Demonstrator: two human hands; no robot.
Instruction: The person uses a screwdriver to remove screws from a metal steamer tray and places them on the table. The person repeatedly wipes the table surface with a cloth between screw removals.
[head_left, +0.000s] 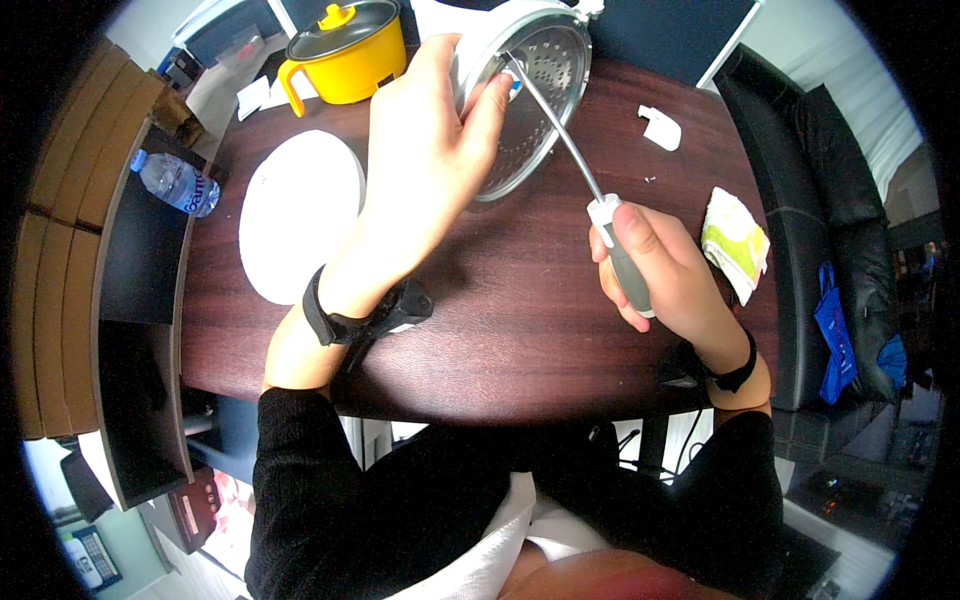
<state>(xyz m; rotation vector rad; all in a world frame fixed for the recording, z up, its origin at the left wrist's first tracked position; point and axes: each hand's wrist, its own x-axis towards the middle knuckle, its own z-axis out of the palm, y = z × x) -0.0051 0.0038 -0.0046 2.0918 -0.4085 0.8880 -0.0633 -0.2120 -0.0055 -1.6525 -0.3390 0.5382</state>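
My left hand is wrapped round the rim of a white round appliance with a perforated metal disc inside. It tilts the appliance up at the far side of the table, thumb on the inner edge. In my right hand is a screwdriver with a grey and white handle. Its shaft slants up to the left, and its tip meets the inside of the appliance near my left thumb. Whether the tip sits in a screw is too small to tell. A white round cover lies left of my left forearm.
A yellow pot with a glass lid stands at the far left. A small white plastic part, tiny screw-like bits and a folded patterned cloth lie on the right. A water bottle lies beyond the table's left edge.
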